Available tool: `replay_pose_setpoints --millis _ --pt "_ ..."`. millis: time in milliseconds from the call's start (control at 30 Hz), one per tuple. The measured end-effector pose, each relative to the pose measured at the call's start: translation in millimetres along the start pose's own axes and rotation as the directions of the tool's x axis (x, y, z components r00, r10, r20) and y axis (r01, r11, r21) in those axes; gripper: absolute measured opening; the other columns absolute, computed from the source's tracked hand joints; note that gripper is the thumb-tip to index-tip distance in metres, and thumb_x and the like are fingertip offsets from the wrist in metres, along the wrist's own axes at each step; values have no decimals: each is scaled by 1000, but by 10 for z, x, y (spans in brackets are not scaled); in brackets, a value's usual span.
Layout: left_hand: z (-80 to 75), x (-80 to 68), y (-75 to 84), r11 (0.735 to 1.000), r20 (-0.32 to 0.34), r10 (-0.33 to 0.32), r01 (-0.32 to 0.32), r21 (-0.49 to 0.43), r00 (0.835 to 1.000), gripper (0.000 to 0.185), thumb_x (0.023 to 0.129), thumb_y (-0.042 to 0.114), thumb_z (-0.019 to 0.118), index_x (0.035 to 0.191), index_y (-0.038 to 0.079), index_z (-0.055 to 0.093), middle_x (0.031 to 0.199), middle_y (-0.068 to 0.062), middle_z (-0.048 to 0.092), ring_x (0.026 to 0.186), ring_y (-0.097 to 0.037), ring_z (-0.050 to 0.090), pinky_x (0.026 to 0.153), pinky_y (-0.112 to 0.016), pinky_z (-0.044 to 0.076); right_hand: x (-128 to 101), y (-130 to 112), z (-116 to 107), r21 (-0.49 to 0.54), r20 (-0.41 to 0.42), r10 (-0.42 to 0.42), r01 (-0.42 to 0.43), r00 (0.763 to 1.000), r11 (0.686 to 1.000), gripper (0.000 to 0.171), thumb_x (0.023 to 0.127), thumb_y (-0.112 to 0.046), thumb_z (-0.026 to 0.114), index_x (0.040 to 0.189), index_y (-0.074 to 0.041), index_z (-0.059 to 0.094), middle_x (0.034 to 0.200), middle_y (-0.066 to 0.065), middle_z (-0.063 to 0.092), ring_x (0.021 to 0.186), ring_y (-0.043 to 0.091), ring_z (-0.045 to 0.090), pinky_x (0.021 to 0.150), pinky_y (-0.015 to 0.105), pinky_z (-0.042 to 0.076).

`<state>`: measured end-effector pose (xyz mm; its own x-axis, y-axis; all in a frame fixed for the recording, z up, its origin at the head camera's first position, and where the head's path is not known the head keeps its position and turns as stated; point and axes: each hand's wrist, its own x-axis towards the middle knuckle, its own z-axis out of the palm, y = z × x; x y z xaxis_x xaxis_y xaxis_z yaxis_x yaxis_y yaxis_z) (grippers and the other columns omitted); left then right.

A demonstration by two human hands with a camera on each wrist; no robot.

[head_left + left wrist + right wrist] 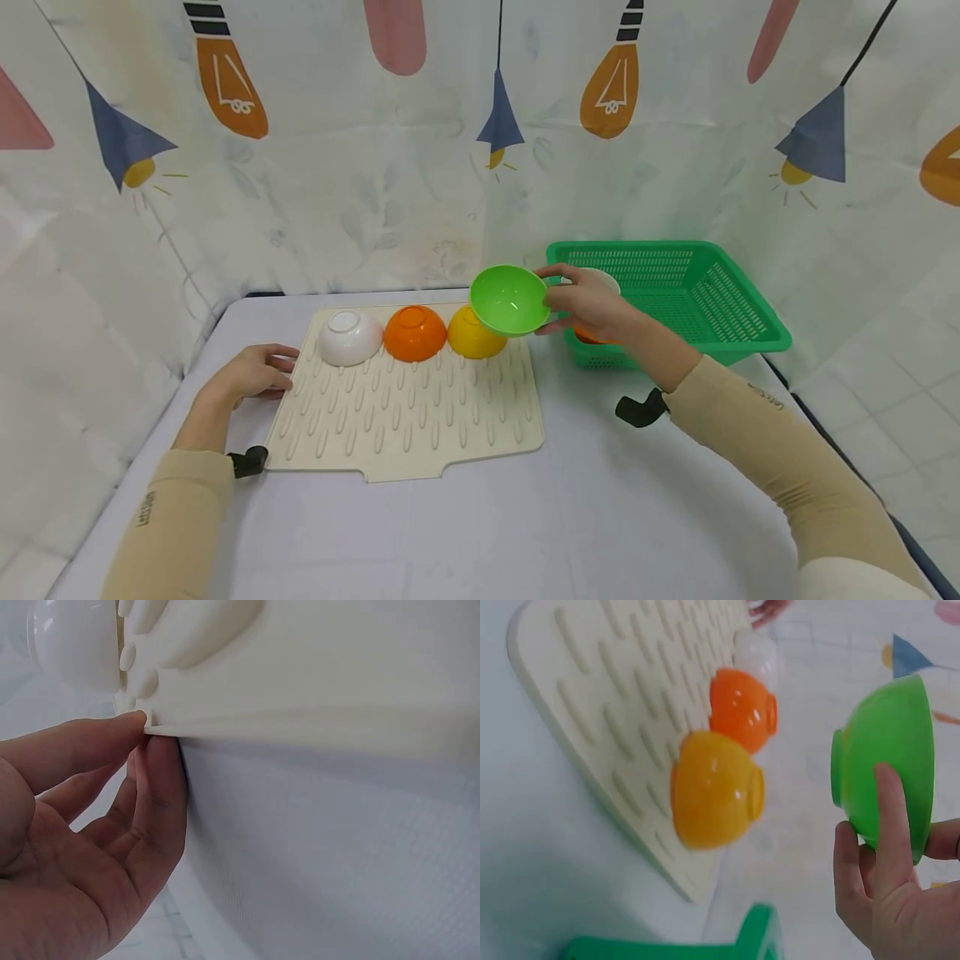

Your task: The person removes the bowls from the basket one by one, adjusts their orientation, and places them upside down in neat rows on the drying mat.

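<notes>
A green bowl is gripped at its right side by my right hand, its opening towards the head camera. In the right wrist view the fingers lie against the bowl's outer wall. My left hand is at the left edge of a cream drying mat; the left wrist view shows thumb and fingers pinching that edge. Along the mat's far side, a white bowl, an orange bowl and a yellow bowl sit upside down in a row.
A green plastic basket stands at the back right. Behind my right hand, a white bowl and something orange partly show in it. White cloth covers the table, and a patterned curtain hangs behind.
</notes>
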<state>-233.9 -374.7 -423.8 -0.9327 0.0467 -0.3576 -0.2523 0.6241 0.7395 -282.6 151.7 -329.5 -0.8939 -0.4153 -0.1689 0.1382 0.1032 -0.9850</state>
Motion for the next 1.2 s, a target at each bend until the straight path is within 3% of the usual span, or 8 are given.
replay_pose_setpoints --millis 300,433,533,667,800,967,1100,1200 --pt "28 -6 15 1000 -12 9 -8 20 1000 67 92 -1 67 148 -17 32 125 -27 51 92 -20 62 75 -31 59 60 164 281 29 36 16 -17 999 999 51 96 3 52 146 -3 42 128 21 58 101 30 67 83 52 60" --pt "42 -28 44 999 -28 -14 15 44 1000 67 99 11 63 150 -15 29 132 -34 48 104 -32 59 79 -34 58 88 229 335 39 35 39 -41 999 998 51 96 3 52 146 -3 42 129 22 58 102 31 66 83 52 60" --pt "74 -66 114 998 -84 9 -4 62 996 67 104 23 58 152 -13 29 141 -38 42 117 -42 53 85 -38 56 96 253 353 46 36 49 -51 998 998 49 98 4 53 145 -3 43 126 22 60 101 31 66 83 52 60" --pt "146 -105 235 996 -186 85 -90 -15 979 64 107 33 54 154 -7 34 143 -33 43 122 -43 51 89 -37 55 100 272 377 48 26 62 -63 998 997 48 99 1 54 145 -3 43 124 21 60 101 30 66 82 50 60" --pt "274 -161 428 970 -230 133 -174 -168 964 61 107 36 55 152 -3 41 140 -23 47 113 -31 56 86 -27 57 110 306 401 42 30 79 -80 996 996 49 98 -1 54 146 -3 43 122 20 60 101 31 66 82 49 61" --pt "480 -266 801 910 -126 220 -250 -329 967 55 107 30 57 146 -7 43 136 -15 50 105 -21 61 88 -30 58 120 358 432 56 35 81 -83 996 995 49 98 -2 54 146 -3 42 121 20 59 102 31 65 82 49 60" --pt "676 -314 1064 860 10 279 -245 -447 960 53 108 26 55 146 -9 41 135 -16 52 108 -23 64 91 -37 58 115 401 479 69 37 77 -79 996 994 49 99 -1 53 146 -2 41 120 20 60 101 31 66 83 49 60" --pt "838 -320 1191 823 101 313 -217 -524 944 56 109 23 53 150 -10 35 145 -26 44 115 -28 62 95 -45 56 113 438 518 77 42 86 -89 995 993 49 99 0 54 146 -3 41 119 20 61 101 31 66 83 50 60"
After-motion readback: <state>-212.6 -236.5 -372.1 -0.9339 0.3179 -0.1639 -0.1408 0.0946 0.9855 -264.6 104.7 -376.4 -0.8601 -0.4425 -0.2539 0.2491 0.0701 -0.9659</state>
